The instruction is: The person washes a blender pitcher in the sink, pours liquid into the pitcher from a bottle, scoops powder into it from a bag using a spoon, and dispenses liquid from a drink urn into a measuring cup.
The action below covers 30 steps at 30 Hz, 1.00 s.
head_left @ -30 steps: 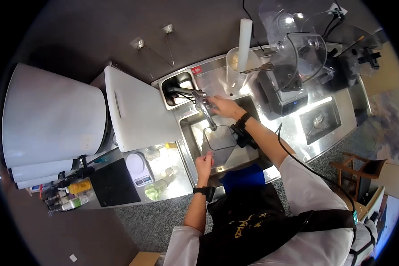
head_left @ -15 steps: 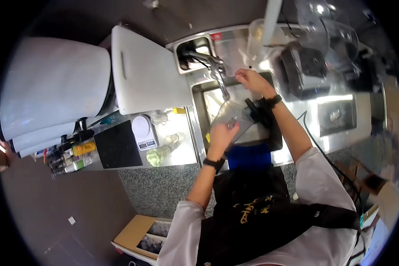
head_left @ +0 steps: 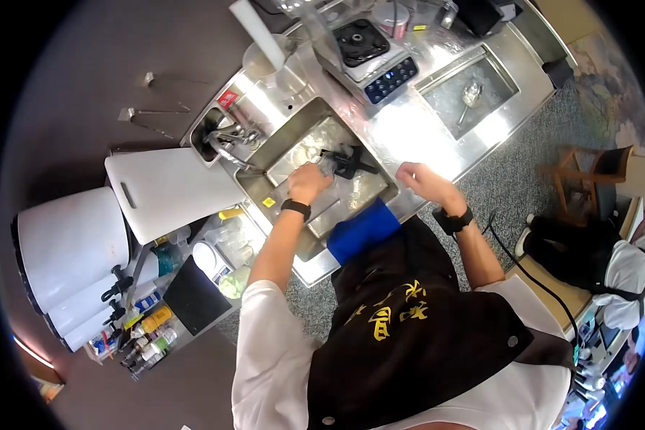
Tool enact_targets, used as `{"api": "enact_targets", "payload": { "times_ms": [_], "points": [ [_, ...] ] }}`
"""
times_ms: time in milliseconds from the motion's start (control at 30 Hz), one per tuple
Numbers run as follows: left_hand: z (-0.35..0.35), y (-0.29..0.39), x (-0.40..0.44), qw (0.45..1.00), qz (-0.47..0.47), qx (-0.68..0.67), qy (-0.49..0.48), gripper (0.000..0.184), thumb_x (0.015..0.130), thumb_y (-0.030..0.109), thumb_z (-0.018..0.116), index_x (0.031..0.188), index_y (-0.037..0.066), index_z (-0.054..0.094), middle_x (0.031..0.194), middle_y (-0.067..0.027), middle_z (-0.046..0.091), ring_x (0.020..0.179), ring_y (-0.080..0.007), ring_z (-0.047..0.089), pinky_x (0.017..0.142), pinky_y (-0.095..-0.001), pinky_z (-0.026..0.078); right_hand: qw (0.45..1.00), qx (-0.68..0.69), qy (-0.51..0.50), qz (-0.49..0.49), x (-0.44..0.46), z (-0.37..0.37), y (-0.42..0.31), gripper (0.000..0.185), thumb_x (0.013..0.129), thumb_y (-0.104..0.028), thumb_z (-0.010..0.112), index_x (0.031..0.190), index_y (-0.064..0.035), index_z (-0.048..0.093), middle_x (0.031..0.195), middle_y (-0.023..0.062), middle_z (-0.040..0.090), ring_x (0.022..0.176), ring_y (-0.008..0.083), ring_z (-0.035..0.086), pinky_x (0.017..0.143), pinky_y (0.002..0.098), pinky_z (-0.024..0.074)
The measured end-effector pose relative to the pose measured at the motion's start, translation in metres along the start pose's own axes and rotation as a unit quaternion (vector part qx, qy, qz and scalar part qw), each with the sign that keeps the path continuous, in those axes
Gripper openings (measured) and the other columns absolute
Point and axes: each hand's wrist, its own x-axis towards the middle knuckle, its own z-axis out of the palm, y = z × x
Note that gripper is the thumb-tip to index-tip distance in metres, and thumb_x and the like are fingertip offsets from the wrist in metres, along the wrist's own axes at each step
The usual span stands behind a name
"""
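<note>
My left hand [head_left: 309, 183] is down in the steel sink [head_left: 261, 161], its fingers closed on what looks like the edge of a clear jug [head_left: 327, 168]. The jug's outline is hard to make out against the wet metal; a black handle [head_left: 350, 162] shows beside it. My right hand [head_left: 424, 182] hangs over the sink's right front edge, fingers curled, with nothing visible in them. A metal faucet [head_left: 231, 152] reaches over the back left of the sink. A blue cloth [head_left: 364, 231] drapes over the front rim.
A blender base [head_left: 369, 61] stands behind the sink. Right of it, a recessed steel tray [head_left: 451, 97] holds a metal scoop [head_left: 471, 93]. A white cutting board [head_left: 172, 190], a kitchen scale [head_left: 209, 259] and a black mat [head_left: 196, 295] lie to the left. Another person [head_left: 580, 247] is at far right.
The view has turned, shifting the sink leftward. My right hand has drawn back from beside the faucet to the sink's front right. My left hand stays at the clear jug.
</note>
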Motion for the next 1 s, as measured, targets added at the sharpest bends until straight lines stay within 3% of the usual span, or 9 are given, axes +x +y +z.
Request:
{"api": "enact_targets", "payload": {
  "times_ms": [100,367,400,567,667,733,867,933,1000],
  "points": [
    [-0.004,0.012,-0.004,0.999,-0.011,0.026,-0.017,0.051,0.083,0.049,0.075,0.106,0.004,0.079,0.117,-0.0182,0.076,0.112,-0.0334,0.073,0.097,-0.0417,0.057,0.996,-0.053,-0.037,0.065,-0.011,-0.002,0.021,0.029,0.101,-0.031,0.057,0.107,-0.0069,0.073,0.096,0.0189,0.075,0.091,0.0412,0.070,0.081,0.0483,0.0548],
    [-0.012,0.030,-0.049,0.996,-0.081,-0.011,0.024,0.056,0.086,0.055,0.073,0.109,0.004,0.078,0.115,-0.0182,0.077,0.110,-0.0339,0.074,0.093,-0.0434,0.059,0.985,-0.097,-0.143,-0.020,-0.003,-0.013,-0.005,0.029,0.101,-0.033,0.057,0.106,-0.0093,0.073,0.094,0.0189,0.074,0.092,0.0425,0.070,0.080,0.0510,0.0539],
    [-0.015,0.029,-0.062,0.993,-0.094,-0.041,0.051,0.062,0.085,0.059,0.072,0.104,0.000,0.077,0.108,-0.0223,0.077,0.105,-0.0398,0.074,0.090,-0.0478,0.059,0.980,-0.113,-0.156,-0.040,0.002,-0.012,-0.011,0.029,0.101,-0.033,0.057,0.105,-0.0094,0.072,0.094,0.0189,0.074,0.092,0.0429,0.069,0.080,0.0514,0.0537],
    [0.010,0.009,-0.150,0.928,-0.113,-0.264,0.237,0.061,0.088,0.057,0.071,0.089,-0.003,0.078,0.083,-0.0338,0.069,0.087,-0.0491,0.071,0.079,-0.0536,0.057,0.963,-0.130,-0.204,-0.117,0.024,-0.004,-0.045,0.030,0.101,-0.035,0.057,0.105,-0.0094,0.072,0.094,0.0191,0.074,0.092,0.0433,0.069,0.080,0.0519,0.0534],
    [0.037,-0.010,-0.215,0.884,-0.142,-0.381,0.229,0.067,0.088,0.061,0.070,0.096,-0.005,0.077,0.070,-0.0304,0.065,0.071,-0.0446,0.071,0.065,-0.0493,0.054,0.954,-0.143,-0.237,-0.115,0.035,0.010,-0.064,0.032,0.101,-0.036,0.057,0.105,-0.0081,0.072,0.096,0.0199,0.073,0.094,0.0438,0.069,0.081,0.0517,0.0535],
    [0.074,-0.020,-0.258,0.835,-0.138,-0.443,0.294,0.064,0.090,0.057,0.072,0.094,-0.007,0.076,0.064,-0.0267,0.061,0.059,-0.0304,0.066,0.060,-0.0436,0.050,0.951,-0.147,-0.243,-0.118,0.044,0.027,-0.071,0.034,0.101,-0.037,0.057,0.105,-0.0061,0.071,0.098,0.0211,0.073,0.095,0.0442,0.069,0.082,0.0511,0.0536],
    [0.170,-0.052,-0.342,0.694,-0.165,-0.593,0.373,0.051,0.099,0.042,0.071,0.084,-0.007,0.068,0.065,-0.0131,0.063,0.061,-0.0139,0.054,0.057,-0.0360,0.044,0.933,-0.201,-0.264,-0.135,0.049,0.062,-0.107,0.036,0.100,-0.035,0.056,0.099,-0.0035,0.072,0.097,0.0225,0.073,0.096,0.0442,0.069,0.082,0.0511,0.0532],
    [0.188,-0.068,-0.402,0.645,-0.197,-0.627,0.390,0.045,0.103,0.037,0.066,0.084,-0.003,0.067,0.067,-0.0033,0.062,0.060,-0.0109,0.053,0.056,-0.0316,0.042,0.938,-0.204,-0.251,-0.127,0.043,0.092,-0.126,0.032,0.096,-0.032,0.063,0.094,-0.0011,0.071,0.082,0.0216,0.071,0.085,0.0392,0.072,0.075,0.0462,0.0544],
    [0.212,-0.089,-0.452,0.565,-0.217,-0.677,0.420,0.040,0.105,0.035,0.063,0.085,0.001,0.066,0.067,0.0018,0.058,0.060,-0.0081,0.052,0.056,-0.0278,0.041,0.937,-0.175,-0.268,-0.139,0.036,0.134,-0.143,0.030,0.094,-0.030,0.069,0.096,-0.0009,0.071,0.080,0.0193,0.071,0.078,0.0340,0.071,0.071,0.0421,0.0545]
  ]
}}
